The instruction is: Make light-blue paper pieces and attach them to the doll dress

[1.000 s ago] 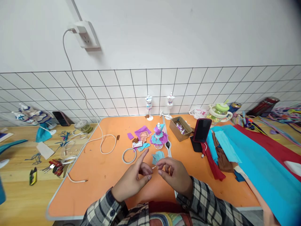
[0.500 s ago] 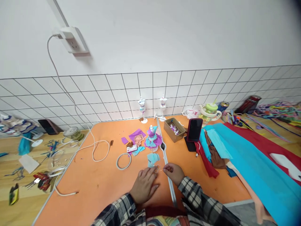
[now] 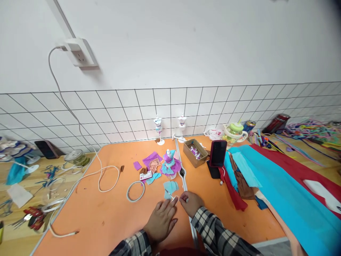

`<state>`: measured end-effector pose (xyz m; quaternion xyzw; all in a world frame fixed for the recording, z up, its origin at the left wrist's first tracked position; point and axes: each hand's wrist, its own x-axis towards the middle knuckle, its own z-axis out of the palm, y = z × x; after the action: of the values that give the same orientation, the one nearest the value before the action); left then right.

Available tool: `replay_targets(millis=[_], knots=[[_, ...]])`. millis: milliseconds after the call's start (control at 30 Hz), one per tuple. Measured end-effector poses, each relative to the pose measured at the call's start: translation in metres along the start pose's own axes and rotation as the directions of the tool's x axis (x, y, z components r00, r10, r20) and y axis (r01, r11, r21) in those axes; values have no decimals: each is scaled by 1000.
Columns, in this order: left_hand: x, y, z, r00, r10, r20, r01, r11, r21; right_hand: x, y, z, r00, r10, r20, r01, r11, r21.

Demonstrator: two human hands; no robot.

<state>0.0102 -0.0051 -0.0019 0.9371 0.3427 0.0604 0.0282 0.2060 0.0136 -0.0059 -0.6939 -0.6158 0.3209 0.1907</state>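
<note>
My left hand (image 3: 161, 219) lies flat on the orange table with its fingers stretched out, the fingertips beside the handles of small scissors (image 3: 173, 197). The blades point toward a light blue cloth piece (image 3: 172, 186). Just right of those handles is my right hand (image 3: 191, 204), thumb and fingers pressed together; whatever they may pinch is too small to make out. Beyond the cloth stands a small dress form (image 3: 168, 160) in a blue and purple outfit. Purple cloth scraps (image 3: 152, 158), a small white label card (image 3: 145, 175) and a roll of tape (image 3: 135, 191) lie to its left.
Two white dress forms stand by the tiled wall, one of them here (image 3: 158, 128). An open cardboard box (image 3: 195, 153) and a propped phone (image 3: 218, 153) are to the right, near long blue fabric (image 3: 282, 192). A white cable (image 3: 99, 174) loops across the left side.
My right hand has moved left, closer to the scissors' handles and my left fingertips. My left hand stays flat on the table. The whole view has shifted slightly.
</note>
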Motion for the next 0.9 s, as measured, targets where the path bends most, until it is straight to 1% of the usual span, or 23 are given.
replay_targets(millis=[200,300,467,633,733,900], knots=[[-1,-2,9,1000,9,-24,-8,998,61,5,3,4,1000,-16,1,16,997,-72],[-1,-2,8,999,11,-37,-8,997,81,4,3,4,1000,-27,-4,27,995,-101],[-2,-2,4,996,53,-72,-48,996,76,3,5,6,1000,-10,0,10,991,-130],[0,-3,3,997,32,-63,-29,998,56,6,9,11,1000,-4,17,6,992,-124],[0,-4,4,997,33,-64,-29,998,59,9,15,6,1000,3,29,0,994,-109],[-2,-4,4,999,31,-45,-27,996,88,8,31,-12,999,30,10,-29,994,-103]])
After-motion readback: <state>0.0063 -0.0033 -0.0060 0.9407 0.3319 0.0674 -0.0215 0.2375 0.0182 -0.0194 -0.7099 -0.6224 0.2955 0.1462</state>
